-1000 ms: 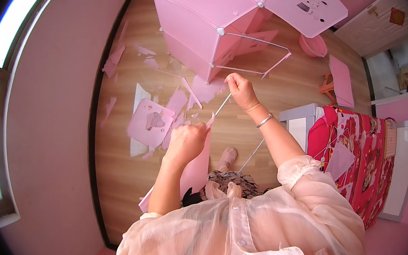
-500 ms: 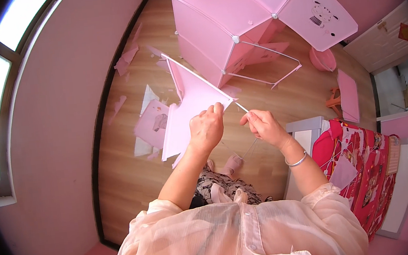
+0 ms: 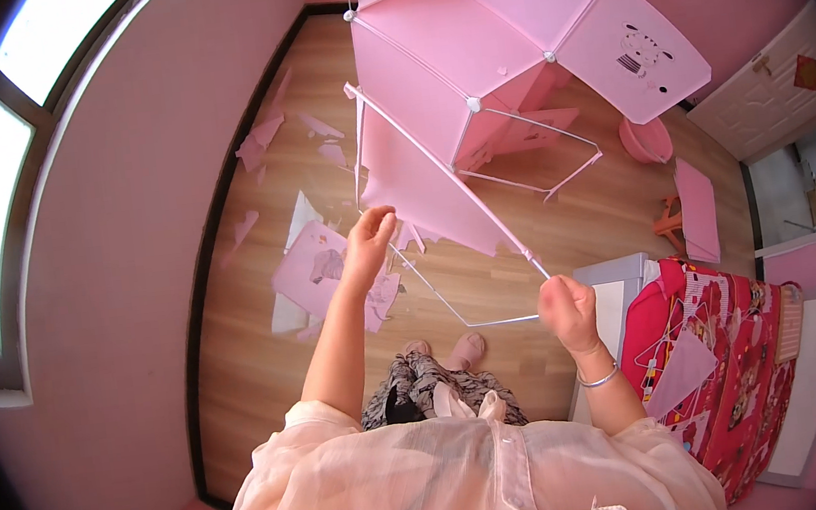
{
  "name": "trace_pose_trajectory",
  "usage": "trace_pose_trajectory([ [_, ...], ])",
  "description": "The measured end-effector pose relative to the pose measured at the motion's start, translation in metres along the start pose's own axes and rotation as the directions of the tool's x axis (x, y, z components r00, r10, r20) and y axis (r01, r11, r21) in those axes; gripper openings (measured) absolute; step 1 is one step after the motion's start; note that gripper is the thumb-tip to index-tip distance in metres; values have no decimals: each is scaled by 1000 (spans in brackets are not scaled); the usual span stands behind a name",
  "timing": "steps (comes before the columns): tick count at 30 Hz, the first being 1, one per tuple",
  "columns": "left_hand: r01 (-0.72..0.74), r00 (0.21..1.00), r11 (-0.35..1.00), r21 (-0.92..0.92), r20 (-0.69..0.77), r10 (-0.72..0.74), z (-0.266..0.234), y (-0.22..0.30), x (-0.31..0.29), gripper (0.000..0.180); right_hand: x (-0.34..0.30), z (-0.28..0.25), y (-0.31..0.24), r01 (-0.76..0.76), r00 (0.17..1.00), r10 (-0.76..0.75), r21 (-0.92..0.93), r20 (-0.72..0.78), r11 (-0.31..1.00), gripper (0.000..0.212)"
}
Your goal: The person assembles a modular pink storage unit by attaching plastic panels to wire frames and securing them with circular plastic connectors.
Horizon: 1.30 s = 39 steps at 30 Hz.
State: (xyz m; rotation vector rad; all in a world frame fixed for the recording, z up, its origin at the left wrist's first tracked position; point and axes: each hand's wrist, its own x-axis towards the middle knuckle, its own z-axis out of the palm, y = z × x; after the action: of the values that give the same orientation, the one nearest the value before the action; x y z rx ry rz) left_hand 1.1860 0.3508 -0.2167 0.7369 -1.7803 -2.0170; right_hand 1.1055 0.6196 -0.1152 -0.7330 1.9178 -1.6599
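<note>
A wire-framed panel is held out in front of me, with a pink plastic sheet (image 3: 408, 169) still along its far side and a torn lower edge. Its bare metal wire frame (image 3: 466, 325) shows on the near side. My right hand (image 3: 568, 313) is closed in a fist round the frame's near right corner. At the left side, my left hand (image 3: 367, 250) has its fingers pinched together on the panel's edge. Whether they grip wire or sheet there is hidden.
A pink cube storage cabinet (image 3: 405, 49) with white connectors stands ahead, an empty wire frame (image 3: 546, 189) jutting from it. Torn pink pieces (image 3: 259, 141) and a printed panel (image 3: 304, 267) litter the floor at left. At right are a bed with red bedding (image 3: 731, 349) and a pink basin (image 3: 647, 140).
My hands have moved apart, the right one toward the bed and the left one leftward. The panel has swung right, and more bare wire shows along its near side.
</note>
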Motion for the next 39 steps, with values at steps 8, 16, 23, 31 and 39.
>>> trace_pose_trajectory([
  [8,-341,847,940,-16,-438,300,13,29,25,14,-22,-28,-4,-25,1000,25,-59,-7,998,32],
  [16,-408,896,860,-307,-318,311,-21,53,8,18,-27,-81,-20,46,999,-49,-175,-16,984,34],
  [23,-134,892,892,-431,339,298,-30,33,13,33,-23,-137,-9,16,999,-13,83,-33,996,37],
  [31,-201,938,936,-288,218,269,17,64,-11,24,-10,-156,2,-141,990,144,227,2,964,35],
  [39,-196,971,943,-268,-185,149,34,57,4,32,-23,-123,-20,-193,976,208,174,-69,966,31],
])
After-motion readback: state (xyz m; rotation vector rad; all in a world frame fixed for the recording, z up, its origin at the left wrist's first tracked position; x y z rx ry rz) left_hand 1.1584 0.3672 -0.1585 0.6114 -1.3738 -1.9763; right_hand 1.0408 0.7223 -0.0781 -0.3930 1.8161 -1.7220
